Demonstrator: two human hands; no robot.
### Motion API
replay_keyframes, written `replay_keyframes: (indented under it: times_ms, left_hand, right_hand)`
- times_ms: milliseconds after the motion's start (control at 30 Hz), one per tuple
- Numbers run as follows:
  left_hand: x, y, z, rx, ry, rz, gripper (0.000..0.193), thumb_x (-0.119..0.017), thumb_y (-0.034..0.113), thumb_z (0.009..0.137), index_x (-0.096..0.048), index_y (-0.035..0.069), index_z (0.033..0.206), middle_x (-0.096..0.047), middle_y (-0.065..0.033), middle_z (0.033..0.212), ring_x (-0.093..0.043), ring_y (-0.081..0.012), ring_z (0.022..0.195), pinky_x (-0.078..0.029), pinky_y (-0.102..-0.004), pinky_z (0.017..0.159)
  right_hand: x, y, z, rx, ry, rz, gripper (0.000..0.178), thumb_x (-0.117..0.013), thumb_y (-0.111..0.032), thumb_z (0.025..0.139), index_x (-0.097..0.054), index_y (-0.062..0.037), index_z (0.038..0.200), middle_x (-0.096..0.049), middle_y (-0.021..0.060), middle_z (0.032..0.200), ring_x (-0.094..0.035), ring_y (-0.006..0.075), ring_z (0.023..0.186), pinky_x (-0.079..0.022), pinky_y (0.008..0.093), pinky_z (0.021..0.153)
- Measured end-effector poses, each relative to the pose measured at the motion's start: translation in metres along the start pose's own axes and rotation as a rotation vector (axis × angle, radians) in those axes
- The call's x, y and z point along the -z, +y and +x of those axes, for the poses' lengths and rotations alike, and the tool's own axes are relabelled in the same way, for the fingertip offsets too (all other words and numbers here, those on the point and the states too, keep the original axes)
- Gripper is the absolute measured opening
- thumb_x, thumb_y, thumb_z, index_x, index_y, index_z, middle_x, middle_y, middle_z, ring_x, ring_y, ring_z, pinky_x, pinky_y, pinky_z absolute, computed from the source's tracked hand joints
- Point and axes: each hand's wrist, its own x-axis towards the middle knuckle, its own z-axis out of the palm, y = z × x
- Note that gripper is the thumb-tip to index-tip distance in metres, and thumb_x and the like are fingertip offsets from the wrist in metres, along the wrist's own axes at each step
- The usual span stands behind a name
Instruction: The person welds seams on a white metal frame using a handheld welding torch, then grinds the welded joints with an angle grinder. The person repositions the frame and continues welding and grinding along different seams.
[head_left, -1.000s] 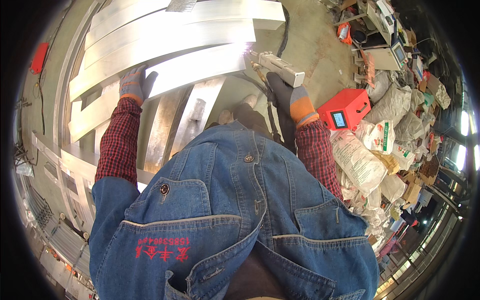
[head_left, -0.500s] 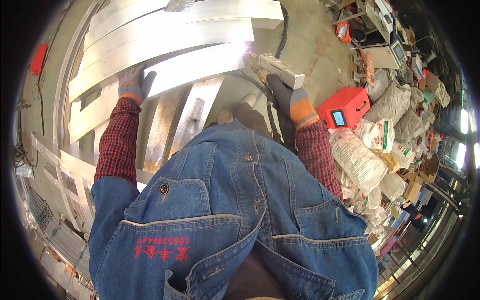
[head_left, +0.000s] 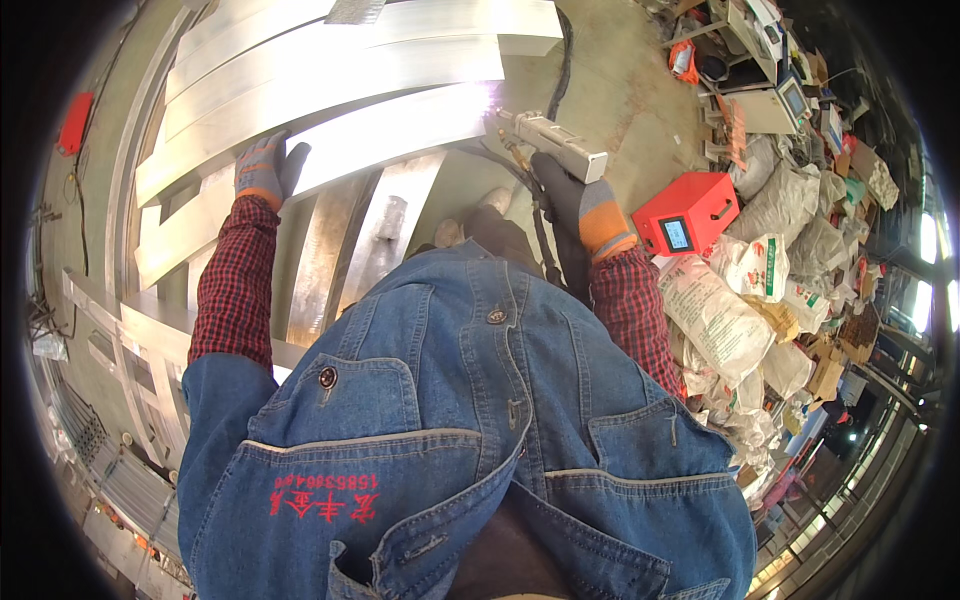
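Observation:
My right hand [head_left: 590,212], in a grey and orange glove, is wrapped round a handheld welding gun [head_left: 562,146]. The gun's nozzle meets the right end of a long flat metal slat [head_left: 400,128], where a bright violet-white glow hides the exact contact. My left hand [head_left: 266,170], gloved alike, rests on the slats near their left part, fingers stretched and thumb apart. More pale metal slats [head_left: 330,70] lie side by side beyond it. A dark cable [head_left: 545,225] runs down from the gun past my right hand.
A red box with a small screen [head_left: 690,214] stands right of my right forearm. Stuffed white sacks [head_left: 715,320] are heaped beside it. Metal bars [head_left: 385,225] cross under the slats. Far left, another red case [head_left: 75,122] sits on the floor. A cluttered bench [head_left: 765,110] stands at upper right.
The gun and its glow have shifted very slightly left and down in the picture, as has the nearby metal. My left hand stays in place on the slats.

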Motion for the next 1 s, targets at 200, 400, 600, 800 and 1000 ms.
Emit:
replay_keyframes:
  times_ms: [200,400,600,800,1000]
  left_hand:
    - [0.000,0.000,0.001,-0.004,0.001,0.000,0.065,-0.071,0.066,0.109,-0.077,0.018,0.152,-0.079,-0.0172,0.148,-0.071,-0.0374,0.141,-0.051,-0.0483,0.125]
    - [0.003,0.002,-0.001,-0.022,0.037,-0.034,0.058,-0.075,0.055,0.108,-0.078,0.013,0.148,-0.080,-0.0197,0.142,-0.072,-0.0414,0.136,-0.055,-0.0512,0.119]
    - [0.004,0.003,-0.001,-0.006,0.026,-0.016,0.062,-0.074,0.062,0.108,-0.078,0.017,0.150,-0.080,-0.0184,0.145,-0.072,-0.0388,0.138,-0.053,-0.0488,0.123]
    - [-0.001,-0.002,0.001,-0.016,0.035,-0.011,0.062,-0.076,0.061,0.108,-0.078,0.016,0.150,-0.080,-0.0186,0.143,-0.073,-0.0393,0.136,-0.054,-0.0490,0.122]
    - [0.002,0.002,-0.002,-0.001,0.036,-0.042,0.063,-0.075,0.062,0.107,-0.078,0.015,0.149,-0.081,-0.0179,0.143,-0.073,-0.0388,0.137,-0.053,-0.0490,0.122]
  right_hand:
    - [0.002,0.005,-0.006,0.017,0.018,-0.013,0.053,-0.071,-0.054,0.110,-0.082,-0.0047,0.125,-0.080,0.0149,0.085,-0.079,0.0295,0.076,-0.058,0.0439,0.068]
    - [0.002,0.018,-0.013,0.076,0.041,-0.044,0.053,-0.070,-0.055,0.110,-0.082,-0.0051,0.124,-0.080,0.0151,0.084,-0.079,0.0296,0.076,-0.058,0.0440,0.067]
    - [-0.006,0.016,-0.019,0.037,0.061,-0.022,0.053,-0.070,-0.056,0.111,-0.082,-0.0056,0.124,-0.080,0.0153,0.084,-0.079,0.0297,0.076,-0.058,0.0441,0.067]
    - [-0.008,-0.007,-0.022,-0.146,0.079,0.136,0.063,-0.077,-0.058,0.102,-0.081,0.0002,0.127,-0.078,0.0095,0.082,-0.075,0.0209,0.069,-0.058,0.0398,0.063]
    - [-0.001,-0.021,-0.021,-0.100,0.038,0.097,0.035,-0.074,-0.038,0.111,-0.075,-0.0035,0.117,-0.069,0.0027,0.081,-0.063,0.0123,0.066,-0.049,0.0337,0.057]
